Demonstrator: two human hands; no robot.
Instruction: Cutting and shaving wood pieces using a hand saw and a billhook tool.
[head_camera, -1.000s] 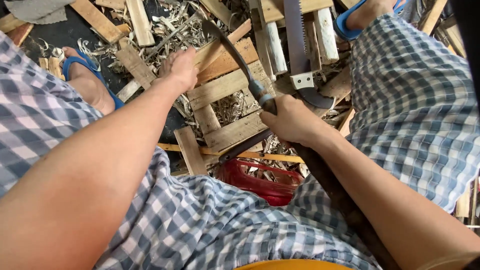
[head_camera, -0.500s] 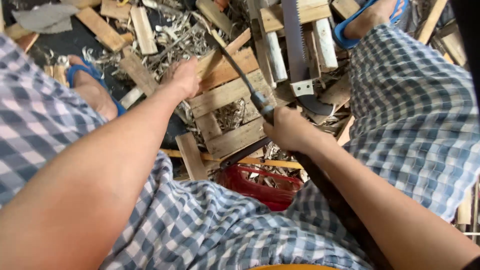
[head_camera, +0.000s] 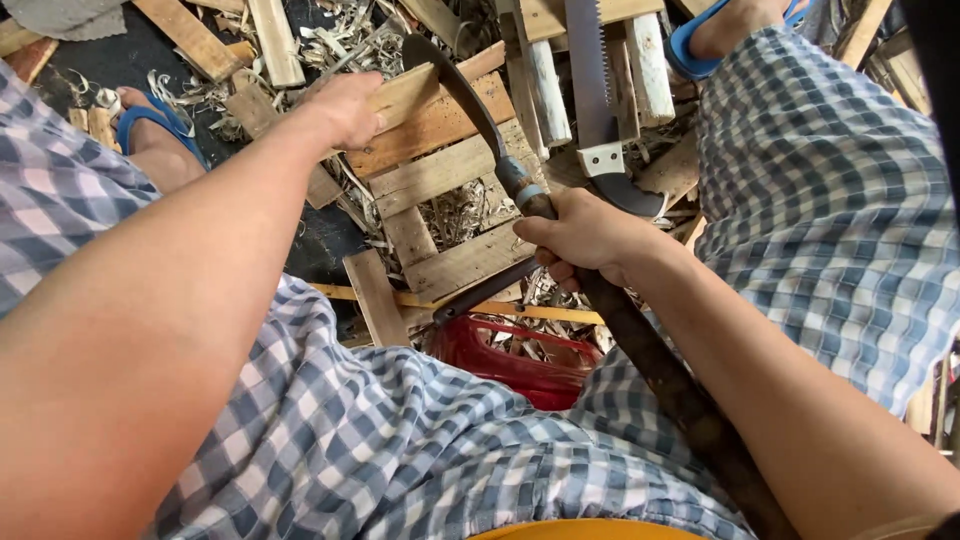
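Head view: my right hand (head_camera: 585, 235) clenches the long-handled curved knife (head_camera: 470, 95), blade over the wooden pallet (head_camera: 440, 170). Left hand (head_camera: 345, 105) grips a plank there. Knife looks heavy, stiff; handle safest.

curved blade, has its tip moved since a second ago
Yes. The curved blade tip has swung away from the saw, toward the left hand on the wooden slat.

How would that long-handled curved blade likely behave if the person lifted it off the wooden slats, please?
The curved blade looks like dark, thick metal, so it is probably stiff and front-heavy. Its long handle runs back past the right hand, which may help balance it. The rough wood probably grips well, not slippery.
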